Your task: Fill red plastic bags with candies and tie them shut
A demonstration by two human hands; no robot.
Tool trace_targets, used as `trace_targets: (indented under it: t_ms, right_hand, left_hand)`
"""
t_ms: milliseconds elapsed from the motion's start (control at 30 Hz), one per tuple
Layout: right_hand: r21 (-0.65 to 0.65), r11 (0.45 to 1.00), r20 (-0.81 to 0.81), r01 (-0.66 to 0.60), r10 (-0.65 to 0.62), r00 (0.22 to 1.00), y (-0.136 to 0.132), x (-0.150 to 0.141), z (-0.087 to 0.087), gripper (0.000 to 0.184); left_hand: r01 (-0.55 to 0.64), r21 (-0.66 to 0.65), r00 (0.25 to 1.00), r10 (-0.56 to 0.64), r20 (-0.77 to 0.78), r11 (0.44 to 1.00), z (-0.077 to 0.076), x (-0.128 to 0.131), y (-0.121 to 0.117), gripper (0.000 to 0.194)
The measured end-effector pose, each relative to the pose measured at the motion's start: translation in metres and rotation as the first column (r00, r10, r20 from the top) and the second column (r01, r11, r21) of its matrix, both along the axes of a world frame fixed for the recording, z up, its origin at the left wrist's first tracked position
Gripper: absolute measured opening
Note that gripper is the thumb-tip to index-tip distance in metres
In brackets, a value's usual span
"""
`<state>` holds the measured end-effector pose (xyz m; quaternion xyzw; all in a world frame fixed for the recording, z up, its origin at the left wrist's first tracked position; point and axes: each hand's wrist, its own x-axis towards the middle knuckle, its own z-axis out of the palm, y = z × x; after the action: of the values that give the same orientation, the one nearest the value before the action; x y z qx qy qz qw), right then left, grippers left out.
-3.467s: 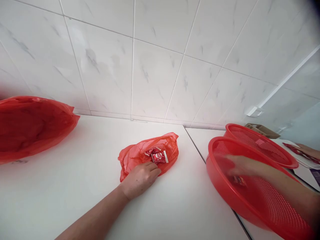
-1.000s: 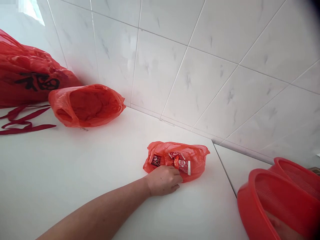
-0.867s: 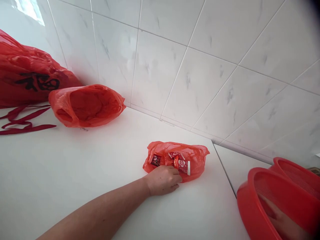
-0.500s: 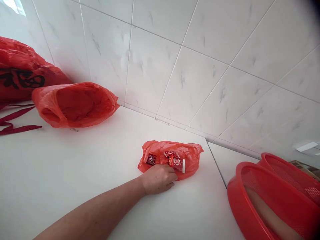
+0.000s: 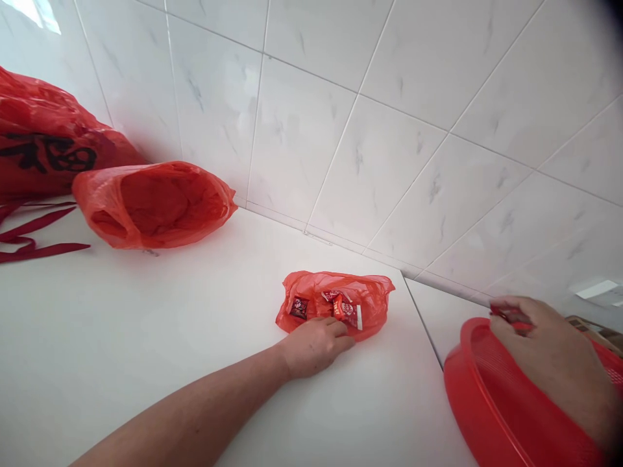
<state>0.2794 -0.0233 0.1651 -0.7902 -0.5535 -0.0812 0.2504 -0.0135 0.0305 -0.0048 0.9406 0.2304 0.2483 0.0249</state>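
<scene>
Left grip (image 5: 314, 344): closed on the near rim of the small red bag (image 5: 374, 301), with fingers bent over the thin film. Small red bag at 1 o'clock from this grip, touching it, lying low and open-mouthed on the white table (image 5: 146, 350). Inside, seen through the opening: dark packet (image 5: 298, 308) at 9 o'clock, close to the bag's wall; orange-red packet (image 5: 337, 307) near the middle, just past the fingertips; red-and-white packet (image 5: 352, 314) at 4 o'clock, touching or overlapping the orange-red one; second red-and-white packet (image 5: 331, 296) at 12 o'clock, partly covered.

Right grip (image 5: 549, 350): at 3 o'clock from the small red bag, well apart from it, raised over the far rim of the red basket (image 5: 467, 363). Closed on a dark red piece (image 5: 510, 316), mostly hidden by the fingers and too blurred to identify. Red basket at 4 o'clock from the small red bag, with perforated sides. Cardboard box (image 5: 596, 331) at 2 o'clock from the right grip, partly hidden.

Larger open red bag (image 5: 97, 201) at 10 o'clock from the small one, near the tiled wall (image 5: 311, 130). Just beyond at 10 o'clock: bulging red bag with black lettering (image 5: 39, 113). Dark red straps (image 5: 61, 250) at 8 o'clock from the open one, loose on the table.
</scene>
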Motion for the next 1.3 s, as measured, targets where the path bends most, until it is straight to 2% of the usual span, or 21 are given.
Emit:
trace_targets:
  t_ms: [100, 200, 267, 400, 467, 533, 633, 733, 800, 833, 900, 933, 967, 1000, 1067, 1100, 1200, 1267, 1300]
  right_hand:
    - [0.070, 0.985, -0.024, -0.158, 0.160, 0.987, 0.005, -0.055, 0.006, 0.013]
    - [0.097, 0.916, -0.078, -0.390, 0.397, 0.914, 0.022, -0.098, -0.008, 0.015]
    - [0.046, 0.874, -0.107, -0.484, 0.486, 0.868, 0.035, -0.113, -0.022, 0.019]
    - [-0.037, 0.861, -0.139, -0.507, 0.498, 0.856, 0.045, -0.117, -0.046, 0.021]
    - [-0.019, 0.887, -0.153, -0.461, 0.453, 0.878, 0.043, -0.113, -0.057, 0.024]
    - [0.036, 0.927, -0.185, -0.373, 0.373, 0.909, 0.039, -0.108, -0.068, 0.035]
    - [0.118, 0.964, -0.287, -0.237, 0.262, 0.921, 0.039, -0.103, -0.088, 0.052]
    - [0.144, 0.986, -0.396, -0.085, 0.136, 0.908, 0.048, -0.100, -0.109, 0.055]
    - [0.150, 0.989, -0.446, -0.018, 0.084, 0.891, 0.057, -0.098, -0.118, 0.044]
    - [0.152, 0.988, -0.468, -0.014, 0.084, 0.879, 0.061, -0.097, -0.119, 0.034]
    - [0.152, 0.987, -0.534, -0.051, 0.125, 0.836, 0.071, -0.093, -0.114, 0.027]
    - [0.158, 0.985, -0.576, -0.070, 0.150, 0.803, 0.075, -0.091, -0.107, 0.029]
    - [0.174, 0.981, -0.623, -0.087, 0.178, 0.762, 0.079, -0.087, -0.096, 0.030]
    - [0.202, 0.974, -0.669, -0.100, 0.212, 0.713, 0.083, -0.084, -0.084, 0.028]
    - [0.292, 0.950, -0.742, -0.112, 0.299, 0.600, 0.088, -0.078, -0.052, 0.022]
    - [0.348, 0.931, -0.759, -0.109, 0.348, 0.550, 0.090, -0.076, -0.036, 0.021]
    - [0.507, 0.857, -0.787, -0.094, 0.505, 0.353, 0.087, -0.074, 0.008, 0.024]
    - [0.518, 0.840, -0.818, -0.162, 0.542, 0.191, 0.081, -0.076, 0.026, 0.028]
    - [0.517, 0.831, -0.827, -0.205, 0.546, 0.130, 0.078, -0.078, 0.031, 0.030]
  left_hand:
    - [-0.010, 0.039, 1.000, 0.010, -0.005, 0.999, -0.002, -0.001, -0.001, 0.028]
    - [0.005, 0.062, 0.999, -0.002, -0.045, 0.998, -0.001, -0.002, -0.003, 0.025]
    - [0.013, 0.083, 0.999, -0.009, -0.049, 0.997, 0.000, -0.003, -0.004, 0.023]
    - [-0.063, 0.201, 0.993, 0.042, 0.107, 0.977, 0.007, -0.006, -0.001, 0.024]
    - [-0.191, 0.278, 0.961, 0.123, 0.246, 0.941, 0.012, -0.011, 0.004, 0.028]
    - [-0.345, 0.294, 0.902, 0.228, 0.367, 0.892, 0.017, -0.017, 0.011, 0.032]
    - [-0.532, 0.190, 0.799, 0.414, 0.436, 0.825, 0.024, -0.030, 0.018, 0.033]
    - [-0.648, -0.015, 0.692, 0.597, 0.407, 0.761, 0.028, -0.044, 0.019, 0.043]
    - [-0.657, -0.283, 0.603, 0.713, 0.359, 0.698, 0.031, -0.055, 0.018, 0.058]
    - [-0.603, -0.464, 0.569, 0.757, 0.321, 0.649, 0.033, -0.062, 0.018, 0.065]
    - [-0.391, -0.763, 0.562, 0.790, 0.245, 0.515, 0.041, -0.075, 0.021, 0.070]
    - [-0.277, -0.846, 0.583, 0.780, 0.229, 0.455, 0.048, -0.081, 0.024, 0.066]
    - [-0.183, -0.890, 0.605, 0.761, 0.233, 0.418, 0.056, -0.087, 0.028, 0.061]
    - [-0.116, -0.904, 0.618, 0.742, 0.259, 0.412, 0.065, -0.092, 0.033, 0.056]
    - [-0.025, -0.890, 0.596, 0.722, 0.352, 0.455, 0.088, -0.098, 0.043, 0.050]
    - [0.022, -0.871, 0.557, 0.718, 0.419, 0.491, 0.101, -0.100, 0.047, 0.049]
    - [0.188, -0.768, 0.378, 0.677, 0.632, 0.612, 0.137, -0.101, 0.055, 0.044]
    - [0.294, -0.703, 0.307, 0.633, 0.711, 0.647, 0.156, -0.099, 0.055, 0.040]
    - [0.331, -0.685, 0.306, 0.613, 0.729, 0.649, 0.164, -0.097, 0.053, 0.038]
